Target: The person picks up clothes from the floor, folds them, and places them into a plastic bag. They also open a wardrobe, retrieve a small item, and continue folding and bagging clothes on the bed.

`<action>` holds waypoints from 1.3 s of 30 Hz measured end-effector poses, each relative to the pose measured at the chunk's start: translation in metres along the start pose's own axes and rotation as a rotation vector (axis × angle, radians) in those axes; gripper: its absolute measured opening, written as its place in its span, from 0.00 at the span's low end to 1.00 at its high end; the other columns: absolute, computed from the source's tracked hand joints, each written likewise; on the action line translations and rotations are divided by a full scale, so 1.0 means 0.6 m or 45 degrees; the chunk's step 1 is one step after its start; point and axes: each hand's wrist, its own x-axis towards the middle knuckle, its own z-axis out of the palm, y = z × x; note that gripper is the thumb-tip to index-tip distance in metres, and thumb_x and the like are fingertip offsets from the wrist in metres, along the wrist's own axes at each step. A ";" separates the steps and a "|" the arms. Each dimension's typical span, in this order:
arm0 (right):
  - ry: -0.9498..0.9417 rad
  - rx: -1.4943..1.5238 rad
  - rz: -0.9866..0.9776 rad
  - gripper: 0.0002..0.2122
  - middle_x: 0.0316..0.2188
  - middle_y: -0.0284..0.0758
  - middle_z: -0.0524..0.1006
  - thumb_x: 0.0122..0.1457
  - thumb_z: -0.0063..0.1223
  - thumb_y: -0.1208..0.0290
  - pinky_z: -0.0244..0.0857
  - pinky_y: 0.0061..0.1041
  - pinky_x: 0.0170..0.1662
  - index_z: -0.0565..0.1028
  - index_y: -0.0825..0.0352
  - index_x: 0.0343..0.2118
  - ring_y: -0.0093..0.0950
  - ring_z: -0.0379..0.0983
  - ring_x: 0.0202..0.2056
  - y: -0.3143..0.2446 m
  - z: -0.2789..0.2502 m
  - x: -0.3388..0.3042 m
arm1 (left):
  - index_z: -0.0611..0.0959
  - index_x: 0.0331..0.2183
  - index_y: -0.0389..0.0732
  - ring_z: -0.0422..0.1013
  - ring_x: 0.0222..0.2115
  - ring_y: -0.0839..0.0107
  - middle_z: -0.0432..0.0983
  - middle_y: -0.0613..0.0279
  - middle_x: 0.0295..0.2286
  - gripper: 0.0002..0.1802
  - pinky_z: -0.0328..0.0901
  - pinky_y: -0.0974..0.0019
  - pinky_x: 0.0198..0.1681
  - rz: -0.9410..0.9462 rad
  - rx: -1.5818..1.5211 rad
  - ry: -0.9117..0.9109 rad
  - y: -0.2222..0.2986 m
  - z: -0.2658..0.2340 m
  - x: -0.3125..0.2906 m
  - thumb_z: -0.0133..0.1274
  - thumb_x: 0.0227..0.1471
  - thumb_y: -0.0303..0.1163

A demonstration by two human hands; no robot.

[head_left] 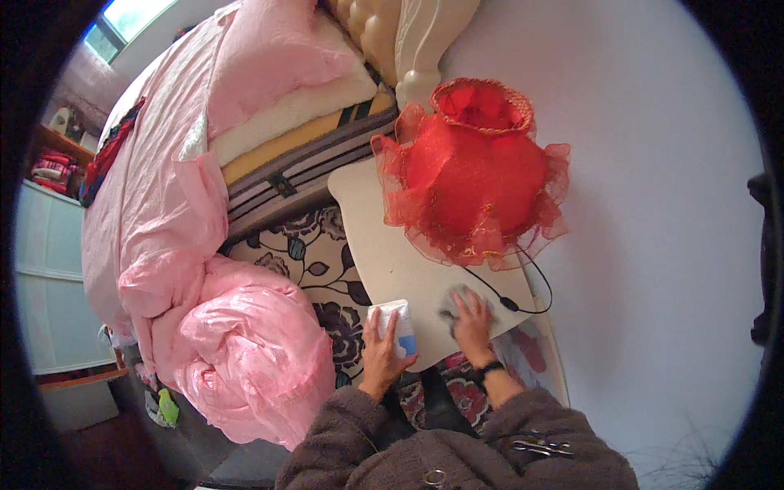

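Observation:
My left hand (380, 359) is closed around a white packet with a blue patch (400, 320), perhaps tissues, at the near left edge of a cream bedside table (392, 253). On the tabletop, my right hand (471, 322) lies over a grey cloth (448, 309), its fingers pressing it down. Toward the back of the table stands a lamp with a red ruffled shade (486, 175). Its black cord (535, 310), with an inline switch, loops close to the right hand.
A bed with pink bedding (155, 171) stands to the left, a bunched pink quilt (245, 351) spilling over its near side. Floral carpet (314, 253) shows between bed and table. The pale wall (645, 245) rises on the right. A light cabinet (61, 278) is far left.

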 end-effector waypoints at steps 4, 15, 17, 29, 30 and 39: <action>-0.268 0.114 0.139 0.27 0.54 0.43 0.67 0.50 0.45 0.82 0.57 0.43 0.58 0.70 0.58 0.56 0.47 0.62 0.53 0.096 -0.115 -0.185 | 0.61 0.61 0.51 0.50 0.59 0.38 0.47 0.44 0.61 0.62 0.57 0.46 0.59 0.191 0.005 -0.136 0.040 0.029 0.049 0.73 0.22 0.36; -0.131 0.144 0.555 0.23 0.43 0.49 0.72 0.53 0.50 0.75 0.63 0.45 0.48 0.68 0.66 0.55 0.49 0.67 0.46 0.159 -0.097 -0.116 | 0.57 0.63 0.47 0.49 0.61 0.42 0.46 0.40 0.61 0.67 0.53 0.48 0.61 0.161 0.099 -0.078 0.061 0.041 0.043 0.76 0.21 0.39; -0.132 0.094 0.285 0.23 0.39 0.48 0.70 0.50 0.51 0.76 0.63 0.45 0.45 0.68 0.68 0.52 0.48 0.66 0.43 0.090 -0.046 -0.123 | 0.59 0.63 0.45 0.51 0.60 0.43 0.48 0.41 0.61 0.62 0.54 0.51 0.60 0.113 -0.002 -0.025 0.053 0.031 0.012 0.74 0.26 0.35; 0.045 -0.105 0.146 0.24 0.51 0.41 0.68 0.49 0.53 0.76 0.68 0.45 0.44 0.70 0.60 0.53 0.47 0.66 0.46 0.167 -0.143 -0.146 | 0.64 0.59 0.41 0.59 0.56 0.47 0.57 0.46 0.55 0.41 0.60 0.56 0.57 -0.246 0.076 0.099 -0.021 -0.053 -0.226 0.58 0.42 0.20; 0.129 -0.226 0.212 0.24 0.52 0.41 0.68 0.50 0.53 0.76 0.67 0.46 0.45 0.70 0.60 0.53 0.47 0.66 0.46 0.190 -0.147 -0.144 | 0.65 0.59 0.41 0.60 0.56 0.47 0.58 0.46 0.55 0.39 0.60 0.56 0.56 -0.237 0.028 0.082 -0.021 -0.054 -0.235 0.58 0.44 0.21; 0.253 -0.475 1.051 0.21 0.49 0.44 0.72 0.53 0.50 0.82 0.68 0.45 0.49 0.71 0.62 0.52 0.46 0.69 0.48 0.315 -0.123 -0.512 | 0.66 0.57 0.41 0.61 0.54 0.48 0.62 0.45 0.52 0.35 0.60 0.55 0.55 0.171 0.066 -0.176 -0.020 -0.051 -0.253 0.55 0.46 0.20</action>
